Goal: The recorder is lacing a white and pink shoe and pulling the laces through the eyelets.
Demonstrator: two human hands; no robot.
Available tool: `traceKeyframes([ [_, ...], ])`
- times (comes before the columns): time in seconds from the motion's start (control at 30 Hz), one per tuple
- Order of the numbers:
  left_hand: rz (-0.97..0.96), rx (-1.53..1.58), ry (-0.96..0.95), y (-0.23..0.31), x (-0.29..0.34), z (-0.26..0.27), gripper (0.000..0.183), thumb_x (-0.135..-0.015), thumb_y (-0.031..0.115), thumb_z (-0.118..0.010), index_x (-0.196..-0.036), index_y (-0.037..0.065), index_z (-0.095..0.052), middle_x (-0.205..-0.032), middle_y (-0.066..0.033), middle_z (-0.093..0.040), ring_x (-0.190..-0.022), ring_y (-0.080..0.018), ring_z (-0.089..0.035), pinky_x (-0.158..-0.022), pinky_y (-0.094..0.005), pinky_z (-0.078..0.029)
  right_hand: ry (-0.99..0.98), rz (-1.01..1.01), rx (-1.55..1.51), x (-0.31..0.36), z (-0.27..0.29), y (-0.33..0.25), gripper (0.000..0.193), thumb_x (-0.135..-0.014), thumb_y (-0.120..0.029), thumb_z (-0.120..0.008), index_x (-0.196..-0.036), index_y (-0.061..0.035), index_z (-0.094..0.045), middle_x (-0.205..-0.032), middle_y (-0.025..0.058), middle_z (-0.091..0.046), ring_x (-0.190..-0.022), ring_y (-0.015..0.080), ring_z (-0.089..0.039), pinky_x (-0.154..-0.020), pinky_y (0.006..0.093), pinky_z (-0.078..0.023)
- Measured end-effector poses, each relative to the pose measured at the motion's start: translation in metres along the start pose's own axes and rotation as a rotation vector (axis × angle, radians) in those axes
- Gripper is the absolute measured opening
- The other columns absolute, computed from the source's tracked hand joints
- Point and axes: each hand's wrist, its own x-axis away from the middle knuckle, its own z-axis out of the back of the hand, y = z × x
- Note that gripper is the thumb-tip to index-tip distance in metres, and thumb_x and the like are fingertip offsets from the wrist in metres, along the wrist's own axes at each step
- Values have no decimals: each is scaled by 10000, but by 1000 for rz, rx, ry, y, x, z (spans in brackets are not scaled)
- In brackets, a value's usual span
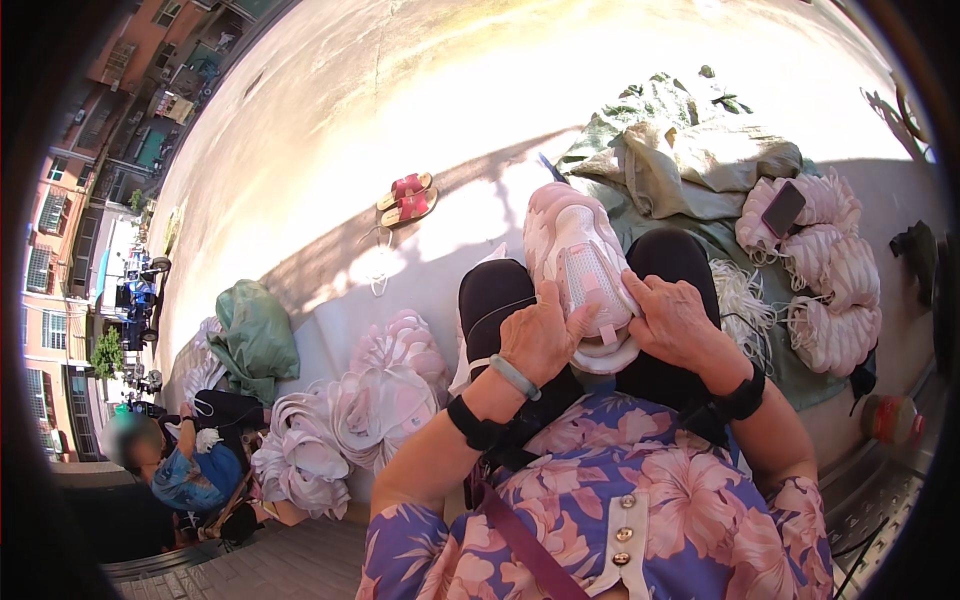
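Note:
A pale pink and white sneaker upper (578, 235) lies across my lap between my knees, its toe pointing away from me. My left hand (540, 335) grips its left side near the collar, the thumb lying beside the pink tongue tab. On the other side, my right hand (678, 322) holds the collar edge, with the index finger along the rim. Its other fingers are bent, and their tips are partly hidden. The white mesh on the upper's top faces up. No tool shows in either hand.
Bundled shoe uppers (385, 400) lie left, more stacks (835, 270) right, with a phone (783, 208) on top. White laces (742, 305) hang by my right knee. Sacks (690, 165) lie ahead, a green bag (252, 340) left. Red sandals (408, 198) stand farther off. Another person (195, 475) sits left.

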Motion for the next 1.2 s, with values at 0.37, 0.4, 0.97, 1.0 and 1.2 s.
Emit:
traceKeyframes([
  [0.37,-52,91,52,-12,4,-19,659,-811,612,-534,-993,-5,-394,-689,-217,-633,-643,-357,-651,-540,-426,-503,-172,-10,126,-6,0,-5,465,-711,-118,-532,-1140,38,-443,-673,188,-633,-639,371,-630,-578,468,-467],
  [0.4,-52,101,35,-13,3,-19,683,-793,619,-554,-1004,-9,-391,-692,-217,-634,-652,-356,-653,-547,-420,-509,-173,-6,132,-6,0,-4,465,-711,-118,-532,-1140,38,-443,-673,188,-633,-639,371,-630,-578,468,-467],
  [0.97,-50,54,-5,3,8,-21,768,-736,599,-638,-1049,-49,-372,-626,-193,-614,-556,-333,-638,-472,-382,-493,-241,-97,99,6,-7,4,593,-750,-122,-584,-1254,92,-354,-669,177,-636,-642,340,-647,-554,413,-477],
  [1.0,-77,73,-37,6,6,-18,763,-724,607,-647,-1029,-45,-394,-612,-176,-609,-541,-321,-634,-471,-368,-489,-244,-123,96,9,-6,13,593,-750,-122,-584,-1254,92,-354,-669,177,-636,-642,340,-647,-554,413,-477],
  [1.2,-241,-58,313,-37,-1,8,528,-777,456,-687,-1014,-4,-582,-739,-65,-548,-606,-168,-497,-554,-287,-431,73,-336,-1095,22,4,100,200,-862,-178,-631,-994,-30,-608,-637,-13,-562,-524,76,-499,-487,228,-392],
])
